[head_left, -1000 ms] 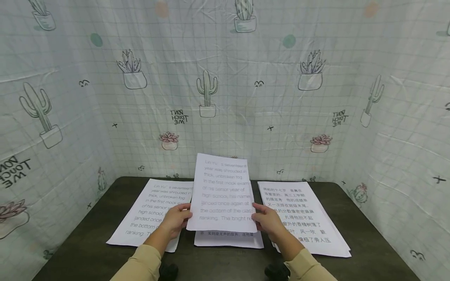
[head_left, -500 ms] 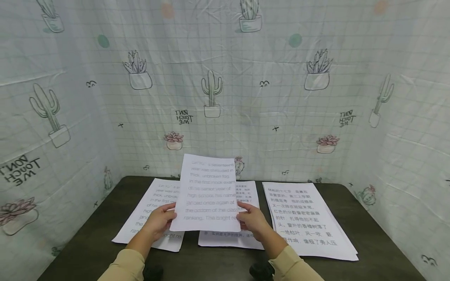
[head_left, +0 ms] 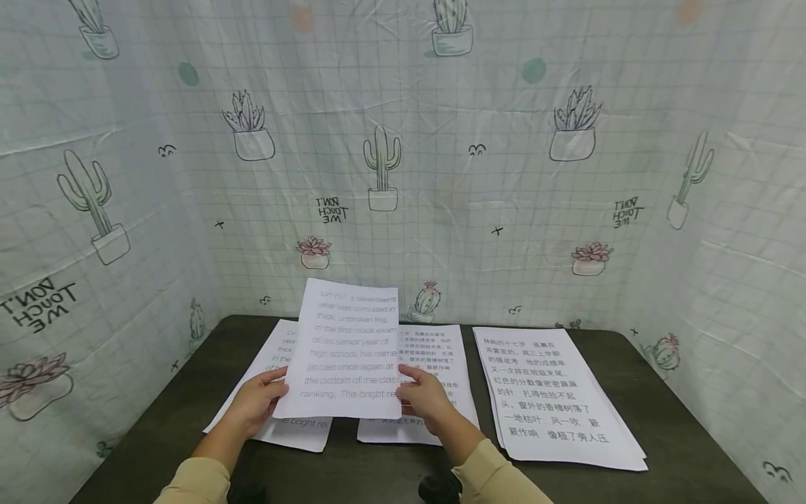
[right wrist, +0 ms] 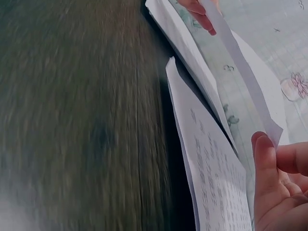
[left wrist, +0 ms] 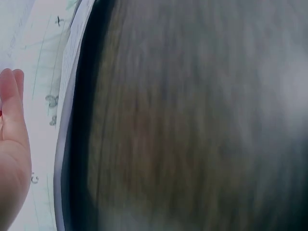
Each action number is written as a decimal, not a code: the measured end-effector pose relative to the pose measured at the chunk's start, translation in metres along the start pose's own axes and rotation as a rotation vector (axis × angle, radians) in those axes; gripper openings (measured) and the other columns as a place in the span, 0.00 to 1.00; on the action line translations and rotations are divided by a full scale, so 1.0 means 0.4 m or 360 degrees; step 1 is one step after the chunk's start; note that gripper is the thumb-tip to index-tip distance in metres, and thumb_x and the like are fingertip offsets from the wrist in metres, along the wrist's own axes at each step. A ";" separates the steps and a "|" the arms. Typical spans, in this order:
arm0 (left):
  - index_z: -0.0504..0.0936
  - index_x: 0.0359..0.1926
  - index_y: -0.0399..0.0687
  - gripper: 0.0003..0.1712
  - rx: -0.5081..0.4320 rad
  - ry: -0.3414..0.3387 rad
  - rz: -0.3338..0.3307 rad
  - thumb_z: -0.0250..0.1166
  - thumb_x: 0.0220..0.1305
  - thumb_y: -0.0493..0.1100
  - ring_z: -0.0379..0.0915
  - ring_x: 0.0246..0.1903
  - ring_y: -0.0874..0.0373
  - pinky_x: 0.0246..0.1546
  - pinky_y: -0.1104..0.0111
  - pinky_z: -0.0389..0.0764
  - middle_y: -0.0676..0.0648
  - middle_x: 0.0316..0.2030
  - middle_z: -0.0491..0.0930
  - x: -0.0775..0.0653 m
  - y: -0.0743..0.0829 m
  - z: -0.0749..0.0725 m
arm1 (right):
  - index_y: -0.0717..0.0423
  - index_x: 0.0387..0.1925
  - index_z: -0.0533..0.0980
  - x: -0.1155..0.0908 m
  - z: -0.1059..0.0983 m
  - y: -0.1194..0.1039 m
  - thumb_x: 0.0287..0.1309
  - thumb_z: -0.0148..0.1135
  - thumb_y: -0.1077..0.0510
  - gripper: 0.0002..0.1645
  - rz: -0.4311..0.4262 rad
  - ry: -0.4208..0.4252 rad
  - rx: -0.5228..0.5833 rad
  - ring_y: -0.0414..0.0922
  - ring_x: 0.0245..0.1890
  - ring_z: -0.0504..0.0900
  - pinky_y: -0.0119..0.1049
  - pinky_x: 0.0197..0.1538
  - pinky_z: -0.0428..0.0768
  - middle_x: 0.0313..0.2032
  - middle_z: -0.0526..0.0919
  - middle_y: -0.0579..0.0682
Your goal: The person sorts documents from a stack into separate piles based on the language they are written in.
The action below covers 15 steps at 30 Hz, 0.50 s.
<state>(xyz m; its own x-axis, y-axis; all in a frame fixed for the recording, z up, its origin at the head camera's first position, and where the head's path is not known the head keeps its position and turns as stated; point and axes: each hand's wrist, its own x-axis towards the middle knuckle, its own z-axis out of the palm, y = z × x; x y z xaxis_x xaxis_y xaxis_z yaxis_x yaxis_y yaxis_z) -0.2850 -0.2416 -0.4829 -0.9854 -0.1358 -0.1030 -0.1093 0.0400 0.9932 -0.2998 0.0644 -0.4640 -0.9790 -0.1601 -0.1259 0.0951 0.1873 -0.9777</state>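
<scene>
A white sheet of paper (head_left: 349, 350) printed with large English text is held up, tilted toward me, between my two hands. My left hand (head_left: 257, 402) pinches its lower left edge; my right hand (head_left: 428, 397) pinches the lower right edge. In the right wrist view the paper (right wrist: 245, 72) shows edge-on, lifted above the table, with the thumb and fingers of the right hand (right wrist: 279, 178) at its corner. Behind and below the raised sheet lies the left stack of English pages (head_left: 296, 437), partly covered. The left wrist view catches only part of the left hand (left wrist: 12, 139).
The middle stack (head_left: 441, 371), in small Chinese print, lies partly behind the right hand. A right stack (head_left: 554, 399) carries larger Chinese print, its sheets slightly fanned. All rest on a dark table (head_left: 352, 476). A cactus-patterned curtain (head_left: 403, 175) encloses the back and sides.
Both hands have carried the English sheet leftward, from over the middle stack to over the left stack. More of the middle and right stacks shows. The head view has turned slightly left.
</scene>
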 end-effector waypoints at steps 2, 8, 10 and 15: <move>0.64 0.68 0.28 0.29 0.0017 0.0019 -0.0007 0.53 0.66 0.30 0.80 0.36 0.63 0.36 0.73 0.82 0.40 0.51 0.81 -0.003 0.000 -0.014 | 0.63 0.68 0.66 0.000 0.013 -0.002 0.57 0.57 0.68 0.35 -0.0008 -0.0016 0.0009 0.43 0.35 0.82 0.38 0.36 0.84 0.41 0.81 0.57; 0.63 0.68 0.28 0.29 0.0046 0.0038 -0.0016 0.55 0.67 0.31 0.79 0.35 0.64 0.35 0.73 0.82 0.46 0.47 0.82 -0.008 0.004 -0.054 | 0.64 0.68 0.65 0.003 0.049 -0.007 0.56 0.56 0.70 0.35 -0.0034 -0.0067 0.0061 0.42 0.32 0.81 0.36 0.34 0.84 0.38 0.81 0.55; 0.63 0.68 0.28 0.30 0.0055 0.0040 -0.0018 0.55 0.67 0.31 0.79 0.35 0.64 0.35 0.73 0.82 0.47 0.45 0.83 -0.010 0.004 -0.066 | 0.65 0.68 0.65 0.004 0.060 -0.008 0.56 0.56 0.70 0.36 -0.0044 -0.0077 0.0076 0.41 0.31 0.81 0.35 0.33 0.84 0.38 0.81 0.56; 0.63 0.68 0.30 0.29 0.0102 0.0067 -0.0051 0.56 0.68 0.34 0.79 0.36 0.63 0.36 0.72 0.83 0.44 0.49 0.82 -0.014 0.003 -0.092 | 0.65 0.68 0.65 0.005 0.085 -0.009 0.55 0.56 0.70 0.36 -0.0067 -0.0090 0.0088 0.41 0.30 0.81 0.33 0.31 0.83 0.39 0.82 0.58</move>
<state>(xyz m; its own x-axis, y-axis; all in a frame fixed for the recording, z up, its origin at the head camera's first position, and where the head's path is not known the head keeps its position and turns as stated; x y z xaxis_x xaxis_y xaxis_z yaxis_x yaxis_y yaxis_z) -0.2748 -0.2771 -0.4793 -0.9750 -0.1792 -0.1311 -0.1503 0.0979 0.9838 -0.2962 0.0303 -0.4663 -0.9708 -0.2214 -0.0925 0.0657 0.1255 -0.9899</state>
